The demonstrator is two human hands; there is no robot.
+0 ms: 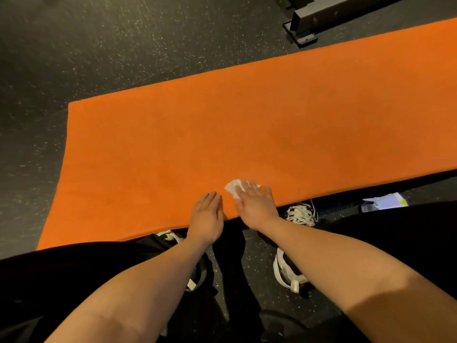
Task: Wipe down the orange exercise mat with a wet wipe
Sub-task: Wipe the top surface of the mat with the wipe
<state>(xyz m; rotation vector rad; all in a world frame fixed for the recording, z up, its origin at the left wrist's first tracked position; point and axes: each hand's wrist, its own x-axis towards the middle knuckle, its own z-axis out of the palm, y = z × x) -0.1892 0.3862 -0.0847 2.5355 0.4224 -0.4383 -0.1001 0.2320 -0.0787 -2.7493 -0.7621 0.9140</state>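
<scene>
The orange mat (247,132) lies flat on a dark speckled floor (123,45) and runs from the lower left to the upper right of the view. Its near long edge is just in front of the person's feet.

A crumpled white wet wipe (232,186) sits on the mat close to that near edge. The right hand (254,201) lies flat on top of it, fingers straight and together, palm down. It presses the wipe against the mat and does not pinch it. Part of the wipe shows beyond the fingertips on the left side.

The left hand (206,214) rests just beside the right one, palm down on the mat at its near edge. Its fingers are straight and close together, and it holds nothing. The two hands are near each other but not touching.

Both forearms are bare. Below them are black trousers and two black-and-white laced shoes, the left shoe (170,235) and the right shoe (300,215), both on the floor at the mat's edge.

A white packet (384,201) with a yellow-green patch and a small round mark lies on the floor to the right, just off the mat. Its print is too small to read. A dark metal frame (321,18) stands on the floor beyond the mat's far edge at the upper right.
</scene>
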